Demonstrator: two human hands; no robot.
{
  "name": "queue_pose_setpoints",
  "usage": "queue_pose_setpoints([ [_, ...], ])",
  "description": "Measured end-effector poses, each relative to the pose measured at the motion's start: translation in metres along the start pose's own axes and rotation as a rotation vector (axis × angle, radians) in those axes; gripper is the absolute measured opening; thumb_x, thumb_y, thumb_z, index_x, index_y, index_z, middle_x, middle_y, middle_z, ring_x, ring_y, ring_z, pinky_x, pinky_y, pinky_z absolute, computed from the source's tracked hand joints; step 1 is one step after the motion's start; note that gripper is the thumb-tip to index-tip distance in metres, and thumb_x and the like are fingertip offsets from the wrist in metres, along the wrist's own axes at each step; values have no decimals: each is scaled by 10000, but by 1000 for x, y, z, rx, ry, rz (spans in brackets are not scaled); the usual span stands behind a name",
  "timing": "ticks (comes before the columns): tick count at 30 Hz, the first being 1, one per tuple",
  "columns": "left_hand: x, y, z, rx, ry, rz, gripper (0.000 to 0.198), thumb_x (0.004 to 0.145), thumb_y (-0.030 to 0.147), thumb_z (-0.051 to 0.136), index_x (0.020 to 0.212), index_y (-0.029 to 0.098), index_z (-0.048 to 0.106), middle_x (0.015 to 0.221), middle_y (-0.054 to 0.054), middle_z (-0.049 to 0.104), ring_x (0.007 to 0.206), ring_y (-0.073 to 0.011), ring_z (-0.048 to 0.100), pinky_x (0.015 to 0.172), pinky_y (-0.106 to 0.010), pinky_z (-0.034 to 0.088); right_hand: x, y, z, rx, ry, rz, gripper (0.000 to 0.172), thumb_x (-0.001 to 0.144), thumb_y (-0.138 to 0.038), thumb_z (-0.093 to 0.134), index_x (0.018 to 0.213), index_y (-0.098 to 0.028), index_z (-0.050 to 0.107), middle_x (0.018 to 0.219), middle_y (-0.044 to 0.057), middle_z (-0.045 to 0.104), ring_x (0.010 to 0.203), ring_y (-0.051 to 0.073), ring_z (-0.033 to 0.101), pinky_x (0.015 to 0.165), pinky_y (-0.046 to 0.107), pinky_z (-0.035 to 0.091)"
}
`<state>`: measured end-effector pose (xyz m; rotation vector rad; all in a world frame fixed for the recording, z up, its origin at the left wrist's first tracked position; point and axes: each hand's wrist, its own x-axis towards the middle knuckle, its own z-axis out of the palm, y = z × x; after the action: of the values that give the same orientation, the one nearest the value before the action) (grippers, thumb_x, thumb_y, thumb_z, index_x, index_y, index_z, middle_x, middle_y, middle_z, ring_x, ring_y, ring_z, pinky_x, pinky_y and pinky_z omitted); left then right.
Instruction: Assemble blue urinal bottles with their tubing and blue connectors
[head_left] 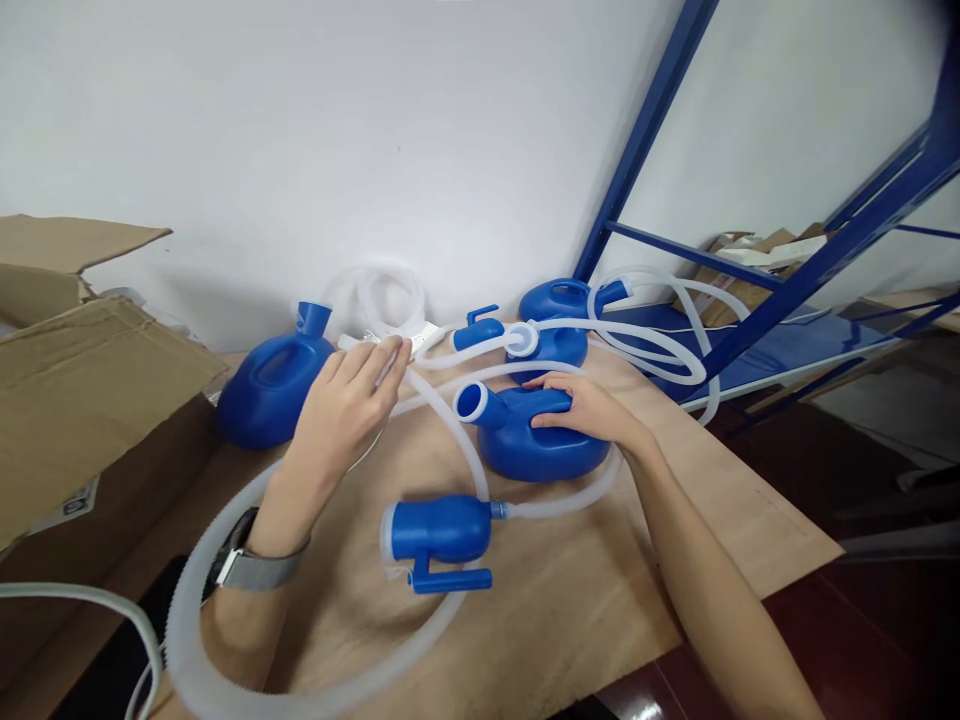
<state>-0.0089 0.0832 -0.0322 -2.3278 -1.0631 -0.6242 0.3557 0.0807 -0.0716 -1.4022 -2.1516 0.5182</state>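
My right hand (pixel 581 408) is closed around the handle of a blue plastic urinal bottle (pixel 544 450), whose open white-rimmed neck points up and left. My left hand (pixel 360 390) has its fingers together, bent over a translucent white hose (pixel 450 415). It seems to grip the hose, though my thumb is hidden. In front lies a blue handheld urinal cup (pixel 442 530), on its side, with a white rim, a handle and the hose clamped to its other end. The hose loops widely around my left forearm and behind the bottle.
Another blue bottle (pixel 270 390) stands at the left, beside an open cardboard box (pixel 97 400). More blue bottles (pixel 551 298), a second cup (pixel 480 332) and coiled hoses (pixel 660 345) crowd the back of the wooden tabletop (pixel 570 590). A blue metal rack (pixel 649 130) rises at the right.
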Motion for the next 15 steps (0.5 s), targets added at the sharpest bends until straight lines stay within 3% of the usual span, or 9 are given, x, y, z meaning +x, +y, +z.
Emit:
queue_pose_setpoints([
  [5, 3, 12, -10, 172, 39, -214, 513, 1009, 179, 471, 1519, 132, 510, 1330, -221, 659, 1137, -387, 615, 835, -486, 470, 0, 1, 1, -13, 13, 37, 535, 773, -554, 843, 1209, -256, 754, 1260, 71, 764, 1192, 352, 689, 1077, 520, 524],
  [10, 2, 13, -6, 287, -56, -307, 362, 959, 211, 519, 1271, 98, 665, 1132, -229, 691, 1003, -403, 612, 729, -461, 441, 0, 1, 2, -9, 16, 36, 521, 772, -558, 841, 1190, -257, 761, 1261, 66, 767, 1201, 355, 690, 1072, 523, 526],
  [15, -3, 7, 0, 252, -2, -382, 319, 966, 342, 553, 1132, 114, 702, 987, -184, 701, 918, -358, 638, 697, -417, 465, 0, 1, 2, -2, 19, 38, 526, 773, -555, 845, 1201, -263, 758, 1254, 60, 769, 1194, 345, 693, 1070, 518, 531],
])
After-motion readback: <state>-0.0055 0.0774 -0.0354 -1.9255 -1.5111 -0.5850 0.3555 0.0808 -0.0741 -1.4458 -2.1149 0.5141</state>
